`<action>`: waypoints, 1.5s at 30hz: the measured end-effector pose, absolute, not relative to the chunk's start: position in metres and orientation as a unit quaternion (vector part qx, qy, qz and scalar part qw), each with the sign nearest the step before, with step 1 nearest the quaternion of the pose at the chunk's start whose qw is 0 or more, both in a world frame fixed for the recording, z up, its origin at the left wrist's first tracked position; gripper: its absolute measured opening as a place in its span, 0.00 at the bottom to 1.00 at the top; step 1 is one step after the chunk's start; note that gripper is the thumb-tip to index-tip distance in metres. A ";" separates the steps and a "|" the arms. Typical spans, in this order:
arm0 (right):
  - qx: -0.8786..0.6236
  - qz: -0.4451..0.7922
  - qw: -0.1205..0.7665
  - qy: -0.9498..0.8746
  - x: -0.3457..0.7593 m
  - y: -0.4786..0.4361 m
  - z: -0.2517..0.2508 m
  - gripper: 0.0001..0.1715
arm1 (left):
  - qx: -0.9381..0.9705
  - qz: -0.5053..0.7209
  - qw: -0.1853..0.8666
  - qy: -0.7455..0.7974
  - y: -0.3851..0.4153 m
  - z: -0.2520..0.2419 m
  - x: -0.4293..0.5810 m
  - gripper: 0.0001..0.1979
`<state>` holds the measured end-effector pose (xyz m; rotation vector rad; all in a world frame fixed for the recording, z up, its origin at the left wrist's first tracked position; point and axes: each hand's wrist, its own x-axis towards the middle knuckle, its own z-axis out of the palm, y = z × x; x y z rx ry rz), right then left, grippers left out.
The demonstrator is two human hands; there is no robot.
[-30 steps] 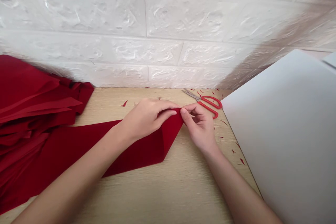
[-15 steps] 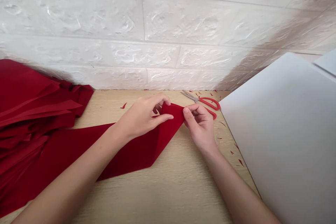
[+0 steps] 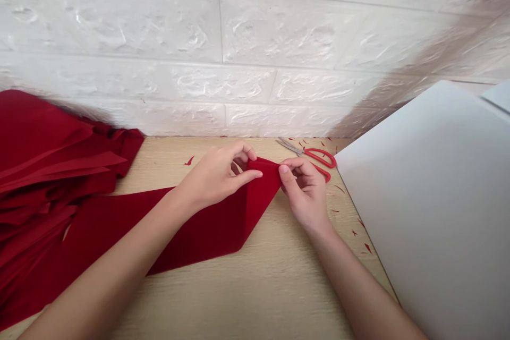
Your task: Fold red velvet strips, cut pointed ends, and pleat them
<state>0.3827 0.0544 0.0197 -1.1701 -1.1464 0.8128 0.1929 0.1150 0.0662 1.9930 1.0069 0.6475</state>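
Observation:
A long strip of dark red fabric (image 3: 215, 228) stretches from the left to a folded, pointed end near the middle. My right hand (image 3: 305, 186) pinches the right tip of this end between thumb and fingers. At the upper edge of the same fold is my left hand (image 3: 217, 172), its index finger on the edge and its thumb lying against the front of the fabric. Some of the left fingers curl behind and are partly hidden. Just past my right hand lie scissors (image 3: 319, 159) with red handles and their blades pointing left.
Heaped red fabric (image 3: 51, 154) fills the left side. A large white board or box (image 3: 430, 196) stands on the right. Small red scraps (image 3: 367, 248) dot the wooden table (image 3: 247, 297). Behind it rises a white brick-pattern wall (image 3: 279, 32).
The folded end has shifted slightly, its lower corner moving right and a little up. Both hands remain at the fabric in nearly the same grip.

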 end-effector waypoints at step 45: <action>-0.542 0.315 0.587 -0.511 0.385 0.051 0.022 0.14 | 0.751 0.297 0.387 0.445 0.108 0.060 0.202 0.12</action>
